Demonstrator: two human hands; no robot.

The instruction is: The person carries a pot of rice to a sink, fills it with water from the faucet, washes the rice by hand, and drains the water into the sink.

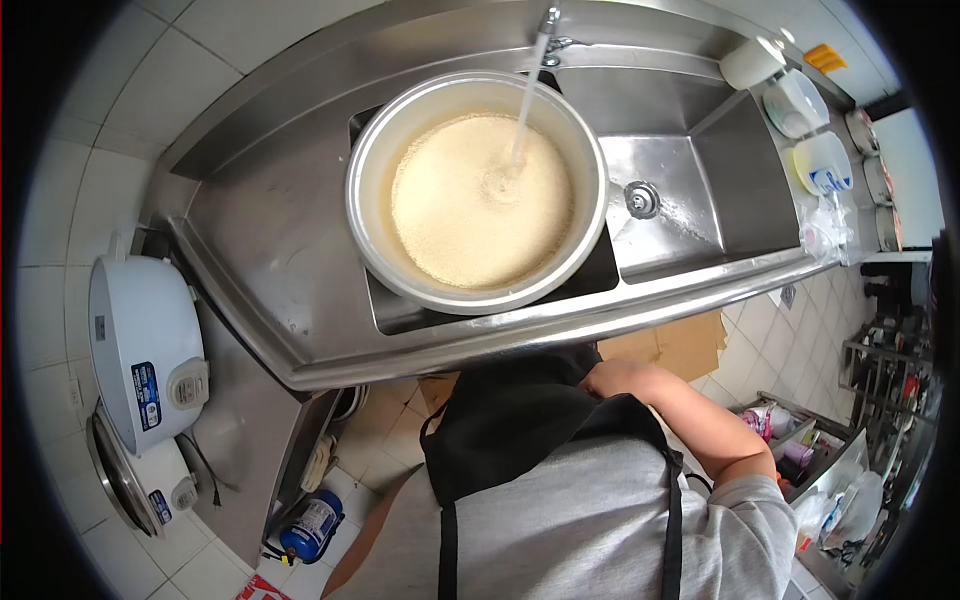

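Note:
A large round metal pot (pixel 362 215) stands over the left sink basin. Pale grains that look like rice (pixel 470 215) lie under water in it. From the faucet (pixel 549 25) a stream of water (pixel 526 105) falls into the pot. My right hand (pixel 607 378) is at the black apron (pixel 510 420) on my front, below the sink's front edge. Its fingers are hidden by the cloth, so I cannot see what they hold. Part of my left arm (pixel 365 545) shows beside my body; my left hand is out of sight.
The right sink basin (pixel 670 190) has a drain (pixel 641 200). Plastic containers (pixel 797 103) line the right ledge. To the left stand a white rice cooker (pixel 145 340) and a second appliance with its lid raised (pixel 110 470). A blue cylinder (pixel 312 525) sits low at left.

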